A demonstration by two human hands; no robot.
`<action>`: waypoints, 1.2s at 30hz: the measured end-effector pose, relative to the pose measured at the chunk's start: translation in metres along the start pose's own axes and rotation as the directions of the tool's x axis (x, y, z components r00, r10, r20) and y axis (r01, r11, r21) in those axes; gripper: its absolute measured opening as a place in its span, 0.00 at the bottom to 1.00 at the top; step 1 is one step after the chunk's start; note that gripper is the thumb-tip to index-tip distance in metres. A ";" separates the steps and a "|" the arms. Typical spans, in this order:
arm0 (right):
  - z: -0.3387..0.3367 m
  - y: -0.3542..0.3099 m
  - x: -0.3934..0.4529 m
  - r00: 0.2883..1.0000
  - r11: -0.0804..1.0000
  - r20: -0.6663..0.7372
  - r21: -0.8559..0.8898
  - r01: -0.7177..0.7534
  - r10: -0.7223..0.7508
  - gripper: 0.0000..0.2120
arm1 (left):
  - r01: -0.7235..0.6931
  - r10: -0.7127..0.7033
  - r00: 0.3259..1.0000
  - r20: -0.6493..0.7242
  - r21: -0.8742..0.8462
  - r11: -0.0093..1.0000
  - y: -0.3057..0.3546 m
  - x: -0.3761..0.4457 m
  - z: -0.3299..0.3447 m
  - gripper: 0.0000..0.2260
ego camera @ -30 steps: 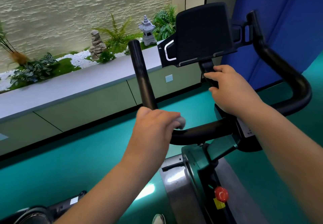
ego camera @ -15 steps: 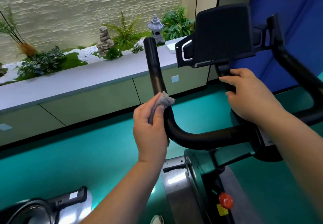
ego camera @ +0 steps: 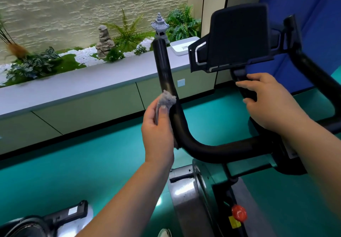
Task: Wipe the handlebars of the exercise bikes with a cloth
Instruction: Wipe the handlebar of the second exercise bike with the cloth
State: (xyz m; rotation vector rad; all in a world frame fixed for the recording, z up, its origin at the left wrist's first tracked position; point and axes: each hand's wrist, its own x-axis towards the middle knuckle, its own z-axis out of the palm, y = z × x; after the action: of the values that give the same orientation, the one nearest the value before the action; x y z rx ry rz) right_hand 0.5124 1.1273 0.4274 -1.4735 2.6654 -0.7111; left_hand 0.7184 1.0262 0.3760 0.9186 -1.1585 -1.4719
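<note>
Planter [ego camera: 55, 59]: upper left of frame; ferns, white pebbles, a rock figure and a small stone lantern [ego camera: 159, 26] against a pale stone wall.
Ledge [ego camera: 73, 87]: grey top below the planter, running left to centre; white tray [ego camera: 181, 47] on it at upper centre.
Second bike [ego camera: 46, 220]: lower left corner, only partly in frame.
Left hand [ego camera: 158, 131]: centre; fingers curled round the left horn of the handlebar, thumb pressing the cloth onto it.
Cloth [ego camera: 167, 101]: grey, bunched; top edge sticks out above the thumb, touching the bar.
Handlebar [ego camera: 203, 150]: black; left horn rises at centre, crossbar runs right at mid-height, right loop at right edge.
Console [ego camera: 238, 39]: dark panel, upper right, above the crossbar.
Right hand [ego camera: 273, 102]: right of centre; fingers wrapped round the black stem just under the console.
Knob [ego camera: 239, 212]: red, lower right, on the frame.
</note>
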 end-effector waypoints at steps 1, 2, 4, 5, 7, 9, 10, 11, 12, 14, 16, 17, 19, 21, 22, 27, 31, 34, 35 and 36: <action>0.000 0.000 0.000 1.000 1.000 -0.001 0.003 -0.003 0.003 0.22 | -0.012 0.012 1.000 0.004 0.008 1.000 -0.001 -0.002 -0.001 0.08; 0.000 0.000 0.000 1.000 1.000 -0.001 0.006 -0.005 0.005 0.22 | -0.032 0.032 0.999 0.007 0.025 0.999 0.000 0.001 -0.001 0.08; -0.001 0.000 0.000 1.000 1.000 0.000 0.009 -0.004 0.004 0.22 | -0.062 0.061 0.998 0.007 0.045 0.997 0.007 0.021 0.006 0.08; -0.001 -0.001 0.000 1.000 1.000 -0.001 0.010 -0.002 0.002 0.22 | -0.057 0.057 0.998 0.002 0.051 0.997 0.012 0.033 0.010 0.09; -0.002 0.000 -0.001 1.000 1.000 -0.002 0.009 -0.008 0.008 0.22 | -0.046 0.049 0.999 -0.023 0.099 0.994 0.023 0.053 0.017 0.11; -0.001 0.000 -0.001 1.000 1.000 0.002 0.013 -0.017 0.017 0.22 | -0.105 0.103 0.994 0.022 0.140 0.985 0.025 0.054 0.018 0.12; -0.001 0.000 -0.001 1.000 1.000 0.002 0.018 -0.021 0.021 0.22 | -0.160 0.151 0.986 0.072 0.160 0.974 0.020 0.047 0.014 0.12; -0.001 0.000 -0.001 1.000 0.999 0.002 0.023 -0.024 0.024 0.22 | -0.195 0.177 0.979 0.103 0.197 0.961 0.015 0.034 0.009 0.12; -0.001 0.000 -0.001 1.000 0.999 0.001 0.025 -0.025 0.025 0.22 | -0.209 0.187 0.976 0.113 0.247 0.946 0.011 0.020 0.003 0.12; -0.001 -0.001 -0.001 1.000 0.999 0.002 0.022 -0.026 0.025 0.22 | -0.273 0.239 0.961 0.136 0.358 0.893 0.010 0.002 -0.008 0.12; -0.002 -0.001 0.000 1.000 0.999 0.003 0.021 -0.028 0.028 0.22 | -0.368 0.287 0.928 0.238 0.459 0.808 0.018 0.014 -0.009 0.13; -0.002 -0.002 0.000 1.000 0.999 0.005 0.022 -0.028 0.027 0.22 | -0.385 0.272 0.919 0.286 0.502 0.774 0.025 0.024 -0.006 0.13; -0.002 -0.003 -0.001 1.000 0.999 0.010 0.018 -0.030 0.030 0.22 | -0.403 0.246 0.910 0.334 0.566 0.720 0.038 0.036 0.000 0.13; -0.003 -0.003 -0.003 0.999 0.999 0.008 0.018 -0.033 0.033 0.22 | -0.449 0.275 0.890 0.363 0.601 0.661 0.042 0.029 0.001 0.13; -0.003 -0.003 -0.004 1.000 0.999 0.001 0.022 -0.031 0.031 0.21 | -0.488 0.302 0.871 0.388 0.611 0.623 0.040 0.018 -0.002 0.13; -0.005 -0.003 -0.006 1.000 0.999 -0.010 0.040 -0.003 0.004 0.20 | -0.646 0.354 0.762 0.542 0.598 0.474 0.034 -0.033 -0.021 0.11; -0.008 0.000 -0.012 1.000 0.999 -0.006 0.039 0.012 -0.012 0.19 | -0.731 0.330 0.682 0.652 0.600 0.325 0.047 -0.020 -0.016 0.09; -0.009 0.004 -0.022 0.998 0.998 -0.046 0.037 0.045 -0.043 0.17 | -0.773 0.328 0.634 0.701 0.584 0.247 0.047 -0.028 -0.016 0.07; -0.009 0.005 -0.025 0.996 0.997 -0.064 0.043 0.061 -0.058 0.17 | -0.792 0.345 0.609 0.714 0.561 0.239 0.045 -0.035 -0.018 0.08; -0.009 0.006 -0.027 0.994 0.996 -0.079 0.053 0.074 -0.070 0.16 | -0.805 0.360 0.593 0.720 0.542 0.241 0.043 -0.044 -0.020 0.08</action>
State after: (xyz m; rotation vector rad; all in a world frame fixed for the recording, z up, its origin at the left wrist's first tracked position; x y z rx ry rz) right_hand 0.5206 1.1557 0.4273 -1.5667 2.6356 -0.8575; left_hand 0.7564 1.0638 0.4116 0.5274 -2.4091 -0.3216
